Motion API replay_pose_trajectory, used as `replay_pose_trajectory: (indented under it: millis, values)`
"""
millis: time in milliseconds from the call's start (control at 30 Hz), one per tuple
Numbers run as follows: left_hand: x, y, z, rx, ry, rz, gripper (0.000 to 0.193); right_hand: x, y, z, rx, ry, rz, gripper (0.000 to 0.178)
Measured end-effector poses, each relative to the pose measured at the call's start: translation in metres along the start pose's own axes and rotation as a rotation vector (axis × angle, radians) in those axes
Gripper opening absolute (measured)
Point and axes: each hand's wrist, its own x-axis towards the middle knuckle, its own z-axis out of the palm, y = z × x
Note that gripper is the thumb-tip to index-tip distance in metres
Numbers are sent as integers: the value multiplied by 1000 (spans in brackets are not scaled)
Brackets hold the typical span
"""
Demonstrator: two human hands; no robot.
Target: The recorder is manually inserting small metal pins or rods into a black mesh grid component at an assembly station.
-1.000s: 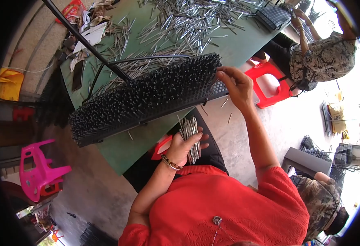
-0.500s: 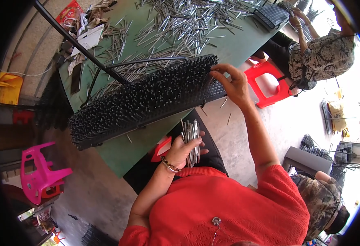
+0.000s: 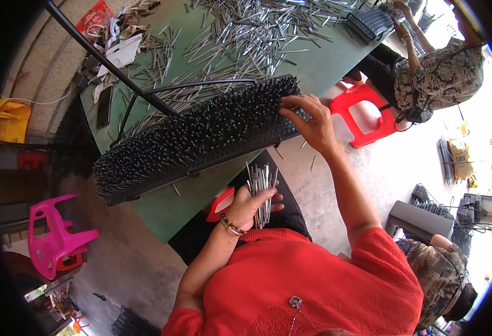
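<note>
A bundle of thin metal rods [image 3: 263, 187] stands in my left hand [image 3: 246, 208], fingers wrapped around it, just above my lap. My right hand [image 3: 316, 126] is at the right end of a long black perforated rack [image 3: 212, 159], which is packed with dense rows of upright, dark-tipped rods [image 3: 201, 129]. Its thumb and forefinger are bent toward each other among the end rods. Whatever lies between those fingertips is too small to make out.
Loose metal rods [image 3: 251, 33] lie heaped on the green table [image 3: 156, 213]. A black bar [image 3: 100, 56] rises from the rack toward the upper left. A phone [image 3: 105, 106], a red stool [image 3: 363, 115], a pink stool [image 3: 55, 235] and a co-worker [image 3: 439, 75] surround it.
My right hand has shifted slightly left along the rack's end, its fingers further in over the rods. The left hand and its bundle have hardly moved.
</note>
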Motion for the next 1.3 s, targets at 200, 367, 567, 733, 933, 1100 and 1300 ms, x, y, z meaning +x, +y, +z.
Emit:
replay_pose_trajectory:
  millis: [200,367,567,733,933,1100,1300]
  values:
    - [-1,1,0,18,-7,-6,23,-5,-1,4,-259,35,-178,25]
    - [-2,2,2,8,-21,8,23,-11,1,4,-336,88,-190,24]
    - [-3,5,6,16,-19,37,24,-15,-6,10,-352,36,-225,25]
    - [-2,7,4,22,-11,99,27,-25,-29,7,-210,74,-98,21]
    - [1,10,8,8,-53,197,25,-52,-53,14,267,-448,460,23]
    - [-2,10,8,46,-89,148,27,-53,-47,12,605,-414,797,24]
    - [-4,13,15,92,-102,98,23,-53,-41,2,570,-426,855,23]
